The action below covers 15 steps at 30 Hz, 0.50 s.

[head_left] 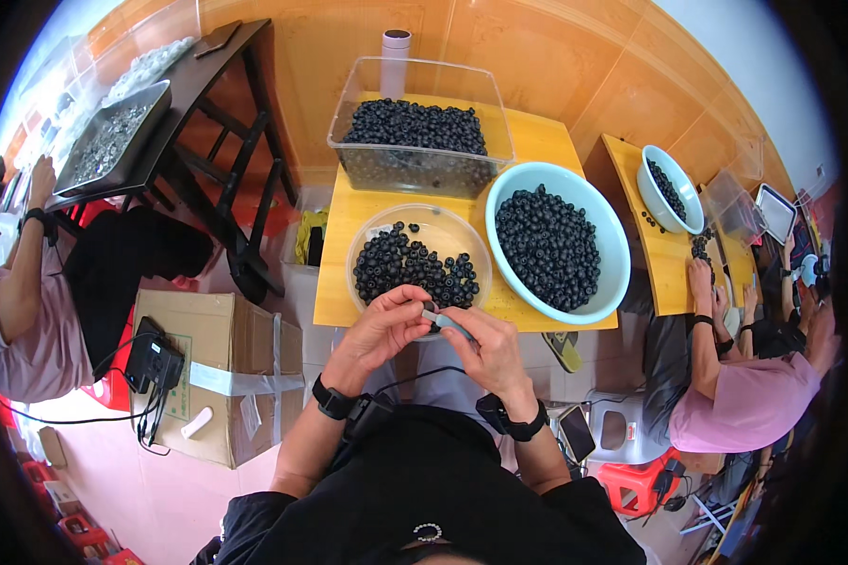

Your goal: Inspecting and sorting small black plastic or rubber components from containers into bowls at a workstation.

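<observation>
Above the near rim of a round clear tub (pixel 351 264), my two hands meet, fingertips almost touching. My left hand (pixel 386 330) is closed in a pinch on a small black ring-like part (pixel 430 307). In the closed fingers of my right hand (pixel 490 348) is a small pale blue-grey piece (pixel 453 326), against the black part; whether it is a tool or a finger cover I cannot make out. Loose black parts (pixel 415 266) of the same kind lie in the tub. To the right, a light blue basin (pixel 614 273) is heaped with more of them.
A clear rectangular bin (pixel 415 165) of black parts stands behind, before a pink flask (pixel 395 66). All rest on a yellow table (pixel 339 217). A cardboard box (pixel 254 377) is at my left. People work at both sides; a red stool (pixel 636 485) stands at lower right.
</observation>
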Each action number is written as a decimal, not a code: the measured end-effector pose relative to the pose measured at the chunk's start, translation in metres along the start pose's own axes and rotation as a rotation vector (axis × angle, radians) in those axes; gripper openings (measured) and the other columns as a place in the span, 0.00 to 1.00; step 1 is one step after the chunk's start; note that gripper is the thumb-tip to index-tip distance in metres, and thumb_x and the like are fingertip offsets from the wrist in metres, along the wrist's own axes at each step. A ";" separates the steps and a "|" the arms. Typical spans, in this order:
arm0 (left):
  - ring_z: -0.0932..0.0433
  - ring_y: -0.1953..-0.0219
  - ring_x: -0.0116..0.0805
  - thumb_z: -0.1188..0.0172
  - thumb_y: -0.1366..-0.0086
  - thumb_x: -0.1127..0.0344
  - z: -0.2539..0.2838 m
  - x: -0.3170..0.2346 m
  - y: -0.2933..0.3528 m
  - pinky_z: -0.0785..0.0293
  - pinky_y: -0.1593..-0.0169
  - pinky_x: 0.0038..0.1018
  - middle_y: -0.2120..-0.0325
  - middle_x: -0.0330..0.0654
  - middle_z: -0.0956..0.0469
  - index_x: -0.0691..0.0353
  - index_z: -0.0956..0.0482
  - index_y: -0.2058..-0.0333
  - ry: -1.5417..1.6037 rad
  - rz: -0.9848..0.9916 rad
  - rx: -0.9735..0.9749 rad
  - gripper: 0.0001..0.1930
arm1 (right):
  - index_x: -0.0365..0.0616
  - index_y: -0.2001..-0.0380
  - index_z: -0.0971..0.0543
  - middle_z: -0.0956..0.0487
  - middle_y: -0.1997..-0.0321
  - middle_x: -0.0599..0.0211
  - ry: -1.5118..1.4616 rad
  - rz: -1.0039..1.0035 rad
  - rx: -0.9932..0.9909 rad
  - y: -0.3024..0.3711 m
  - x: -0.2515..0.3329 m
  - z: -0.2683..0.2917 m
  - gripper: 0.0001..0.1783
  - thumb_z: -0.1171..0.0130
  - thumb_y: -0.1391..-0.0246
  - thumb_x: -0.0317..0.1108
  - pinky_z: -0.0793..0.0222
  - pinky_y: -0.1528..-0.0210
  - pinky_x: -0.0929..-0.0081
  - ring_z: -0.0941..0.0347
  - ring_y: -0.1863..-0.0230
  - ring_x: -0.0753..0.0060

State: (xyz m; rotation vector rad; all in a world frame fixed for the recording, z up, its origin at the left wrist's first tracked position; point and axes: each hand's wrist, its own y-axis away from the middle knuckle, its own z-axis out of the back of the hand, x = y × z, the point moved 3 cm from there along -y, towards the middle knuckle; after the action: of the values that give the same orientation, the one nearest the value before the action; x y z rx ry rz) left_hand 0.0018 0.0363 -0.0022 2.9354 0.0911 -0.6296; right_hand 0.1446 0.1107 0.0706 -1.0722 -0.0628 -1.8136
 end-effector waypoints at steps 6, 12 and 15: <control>0.21 0.68 0.27 0.43 0.41 0.74 -0.004 -0.001 0.003 0.21 0.61 0.21 0.69 0.40 0.23 0.63 0.26 0.61 -0.028 0.020 -0.010 0.08 | 0.41 0.65 0.22 0.25 0.76 0.64 0.052 -0.004 0.047 -0.002 0.005 0.002 0.10 0.40 0.51 0.32 0.34 0.79 0.71 0.27 0.80 0.64; 0.21 0.69 0.27 0.42 0.41 0.74 -0.004 0.000 0.004 0.21 0.62 0.20 0.69 0.40 0.23 0.63 0.27 0.61 -0.018 0.035 -0.002 0.09 | 0.41 0.65 0.22 0.25 0.77 0.64 0.060 0.006 0.022 -0.002 0.004 0.003 0.11 0.40 0.51 0.33 0.34 0.79 0.71 0.27 0.81 0.64; 0.21 0.69 0.27 0.42 0.41 0.74 -0.002 0.000 0.005 0.20 0.62 0.20 0.69 0.41 0.22 0.64 0.27 0.61 -0.018 0.027 -0.017 0.09 | 0.42 0.65 0.22 0.26 0.77 0.64 0.047 0.016 0.020 -0.002 0.002 0.002 0.10 0.40 0.52 0.33 0.35 0.80 0.70 0.27 0.80 0.63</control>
State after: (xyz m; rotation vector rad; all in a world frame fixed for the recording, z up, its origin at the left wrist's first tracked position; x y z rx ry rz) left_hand 0.0035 0.0317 0.0004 2.9086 0.0543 -0.6474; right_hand 0.1440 0.1111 0.0736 -1.0131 -0.0441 -1.8191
